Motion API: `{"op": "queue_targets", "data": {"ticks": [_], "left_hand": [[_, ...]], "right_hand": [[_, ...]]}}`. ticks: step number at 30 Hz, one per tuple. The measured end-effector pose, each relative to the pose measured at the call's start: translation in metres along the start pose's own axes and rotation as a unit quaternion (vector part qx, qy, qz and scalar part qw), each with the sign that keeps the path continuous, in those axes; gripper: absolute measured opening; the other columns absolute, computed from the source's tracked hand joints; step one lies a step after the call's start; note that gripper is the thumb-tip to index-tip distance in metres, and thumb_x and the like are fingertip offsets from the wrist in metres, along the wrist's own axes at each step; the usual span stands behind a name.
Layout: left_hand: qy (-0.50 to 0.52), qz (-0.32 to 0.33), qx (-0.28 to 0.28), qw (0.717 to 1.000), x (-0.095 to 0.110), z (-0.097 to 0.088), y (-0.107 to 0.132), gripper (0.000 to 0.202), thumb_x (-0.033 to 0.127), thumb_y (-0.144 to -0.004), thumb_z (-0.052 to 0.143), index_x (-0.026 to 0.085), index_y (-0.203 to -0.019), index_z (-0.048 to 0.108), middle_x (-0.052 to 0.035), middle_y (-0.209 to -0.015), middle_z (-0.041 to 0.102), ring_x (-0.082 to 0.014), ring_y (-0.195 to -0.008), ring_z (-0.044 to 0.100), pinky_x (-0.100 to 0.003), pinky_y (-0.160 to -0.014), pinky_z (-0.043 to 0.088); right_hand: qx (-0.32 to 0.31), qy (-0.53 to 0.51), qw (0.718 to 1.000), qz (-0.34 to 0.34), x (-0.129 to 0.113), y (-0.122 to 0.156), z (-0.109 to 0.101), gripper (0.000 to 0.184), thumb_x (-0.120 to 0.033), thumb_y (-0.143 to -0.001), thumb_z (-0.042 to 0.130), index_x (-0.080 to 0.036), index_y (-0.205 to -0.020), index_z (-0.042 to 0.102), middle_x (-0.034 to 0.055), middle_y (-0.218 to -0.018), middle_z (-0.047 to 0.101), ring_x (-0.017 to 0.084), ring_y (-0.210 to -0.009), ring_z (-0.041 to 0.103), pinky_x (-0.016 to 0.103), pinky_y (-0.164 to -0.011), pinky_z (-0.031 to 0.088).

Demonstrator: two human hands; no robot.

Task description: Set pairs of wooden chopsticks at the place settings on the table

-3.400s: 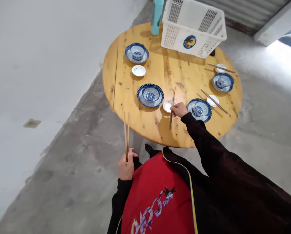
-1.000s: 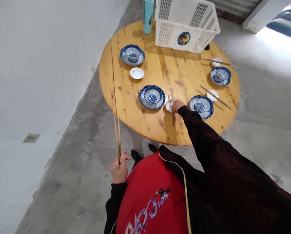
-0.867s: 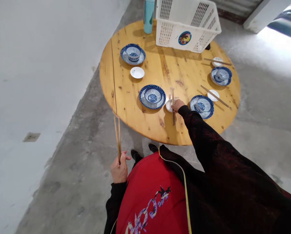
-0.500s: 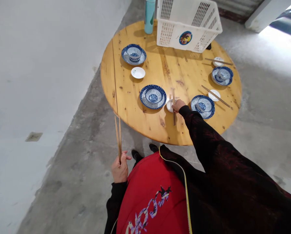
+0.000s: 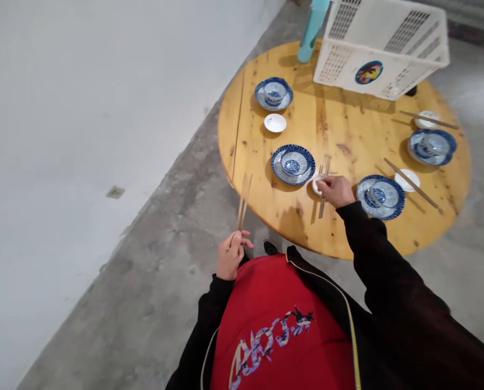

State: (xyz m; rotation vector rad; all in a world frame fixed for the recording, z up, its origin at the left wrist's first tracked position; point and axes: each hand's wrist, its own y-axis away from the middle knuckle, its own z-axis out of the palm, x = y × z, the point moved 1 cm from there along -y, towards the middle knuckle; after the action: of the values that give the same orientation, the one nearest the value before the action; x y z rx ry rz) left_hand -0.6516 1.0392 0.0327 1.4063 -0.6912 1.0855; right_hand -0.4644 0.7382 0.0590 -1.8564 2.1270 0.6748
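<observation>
In my left hand [image 5: 230, 254], near the table's front left edge, a pair of light wooden chopsticks [image 5: 243, 206] points up and away, their far ends spread apart. My right hand [image 5: 337, 190] reaches over the table with its fingers closed on another pair of chopsticks [image 5: 322, 208], which lies across a small white dish [image 5: 315, 184]. The fingers hide the middle of that pair and much of the dish. Left of this dish, a blue-and-white bowl [image 5: 294, 162] rests on a patterned plate [image 5: 275, 172]. Another bowl [image 5: 378, 194] on its plate [image 5: 392, 212] sits close by my right wrist.
On the round wooden table [image 5: 302, 208], chopsticks [image 5: 418, 190] cross a white dish [image 5: 411, 177] at right. Farther back are another white dish [image 5: 275, 123], more bowls on plates, a teal bottle [image 5: 312, 32] and a white plastic basket [image 5: 339, 67]. A wall [image 5: 104, 108] stands left.
The view has swung left, so the table appears farther right. My left hand, with its chopsticks, has come up nearer the table edge. My right hand remains at the same dish and chopsticks.
</observation>
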Motion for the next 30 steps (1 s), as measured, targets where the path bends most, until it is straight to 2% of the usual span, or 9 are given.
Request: {"op": "queue_targets", "data": {"ticks": [2, 5, 9, 14, 16, 18, 24, 27, 30], "left_hand": [[0.04, -0.001, -0.025, 0.999, 0.004, 0.004, -0.002, 0.048, 0.056, -0.091, 0.048, 0.01, -0.095, 0.063, -0.0034, -0.067, 0.066, -0.0015, -0.035, 0.028, -0.02, -0.038, 0.017], [0.064, -0.003, -0.046, 0.997, 0.006, 0.005, -0.003, 0.046, 0.055, -0.092, 0.049, 0.01, -0.094, 0.062, -0.0038, -0.067, 0.066, -0.0006, -0.035, 0.028, -0.02, -0.039, 0.015], [0.066, -0.006, -0.07, 0.995, 0.005, -0.001, -0.001, 0.045, 0.055, -0.091, 0.05, 0.011, -0.09, 0.06, -0.0036, -0.067, 0.066, -0.0009, -0.035, 0.028, -0.02, -0.038, 0.014], [0.045, -0.008, -0.11, 0.993, 0.005, -0.022, 0.001, 0.044, 0.055, -0.091, 0.049, 0.012, -0.089, 0.059, -0.0033, -0.064, 0.066, -0.002, -0.035, 0.027, -0.02, -0.038, 0.014], [0.029, -0.009, -0.117, 0.993, 0.005, -0.033, 0.001, 0.046, 0.055, -0.091, 0.048, 0.011, -0.091, 0.06, -0.0035, -0.064, 0.066, -0.0022, -0.035, 0.028, -0.02, -0.039, 0.015], [-0.005, -0.009, -0.119, 0.993, 0.005, -0.045, 0.001, 0.047, 0.056, -0.091, 0.047, 0.011, -0.09, 0.06, -0.0041, -0.065, 0.066, -0.0025, -0.036, 0.03, -0.02, -0.04, 0.019], [-0.078, -0.015, -0.104, 0.991, 0.006, -0.09, 0.0, 0.046, 0.057, -0.089, 0.044, 0.013, -0.088, 0.059, 0.0002, -0.06, 0.061, -0.004, -0.037, 0.031, -0.019, -0.04, 0.021], [-0.093, -0.011, -0.099, 0.991, 0.008, -0.111, -0.004, 0.047, 0.059, -0.088, 0.044, 0.014, -0.089, 0.059, 0.0025, -0.058, 0.057, -0.0037, -0.037, 0.029, -0.019, -0.04, 0.019], [-0.097, -0.015, -0.102, 0.99, 0.012, -0.125, -0.011, 0.048, 0.06, -0.087, 0.045, 0.014, -0.086, 0.058, 0.0033, -0.057, 0.055, -0.0036, -0.038, 0.03, -0.018, -0.04, 0.02]], "right_hand": [[-0.087, -0.173, 0.981, -0.016, -0.031, 0.025, 0.016, 0.027, -0.036, -0.083, 0.055, -0.013, -0.075, 0.067, 0.0077, -0.066, 0.068, 0.016, -0.052, 0.061, 0.025, -0.049, 0.047], [-0.201, -0.346, 0.916, -0.041, -0.081, 0.063, 0.051, 0.03, -0.042, -0.077, 0.064, -0.012, -0.078, 0.066, 0.0042, -0.065, 0.066, 0.01, -0.043, 0.053, 0.022, -0.041, 0.041], [-0.295, -0.461, 0.836, -0.037, -0.127, 0.095, 0.093, 0.038, -0.05, -0.074, 0.068, -0.013, -0.081, 0.066, -0.0007, -0.058, 0.061, 0.008, -0.042, 0.05, 0.02, -0.041, 0.04], [-0.345, -0.559, 0.754, 0.006, -0.151, 0.117, 0.124, 0.041, -0.05, -0.071, 0.074, -0.013, -0.087, 0.068, -0.0038, -0.051, 0.057, 0.008, -0.043, 0.051, 0.021, -0.044, 0.04], [-0.355, -0.567, 0.743, 0.02, -0.156, 0.122, 0.133, 0.04, -0.05, -0.07, 0.076, -0.012, -0.081, 0.068, -0.0028, -0.051, 0.057, 0.009, -0.042, 0.05, 0.022, -0.044, 0.041], [-0.343, -0.57, 0.746, 0.035, -0.161, 0.124, 0.14, 0.039, -0.049, -0.068, 0.078, -0.012, -0.076, 0.068, -0.0017, -0.051, 0.058, 0.009, -0.043, 0.05, 0.022, -0.043, 0.041], [-0.246, -0.597, 0.76, 0.075, -0.185, 0.117, 0.157, 0.04, -0.048, -0.059, 0.082, -0.012, -0.07, 0.069, -0.001, -0.05, 0.057, 0.008, -0.043, 0.05, 0.019, -0.04, 0.041], [-0.224, -0.61, 0.756, 0.071, -0.199, 0.112, 0.164, 0.041, -0.049, -0.058, 0.082, -0.012, -0.068, 0.069, -0.0004, -0.05, 0.058, 0.008, -0.042, 0.05, 0.019, -0.038, 0.041], [-0.203, -0.62, 0.755, 0.056, -0.21, 0.108, 0.169, 0.04, -0.049, -0.059, 0.08, -0.012, -0.069, 0.068, -0.0001, -0.049, 0.058, 0.009, -0.042, 0.051, 0.019, -0.037, 0.041]]}}
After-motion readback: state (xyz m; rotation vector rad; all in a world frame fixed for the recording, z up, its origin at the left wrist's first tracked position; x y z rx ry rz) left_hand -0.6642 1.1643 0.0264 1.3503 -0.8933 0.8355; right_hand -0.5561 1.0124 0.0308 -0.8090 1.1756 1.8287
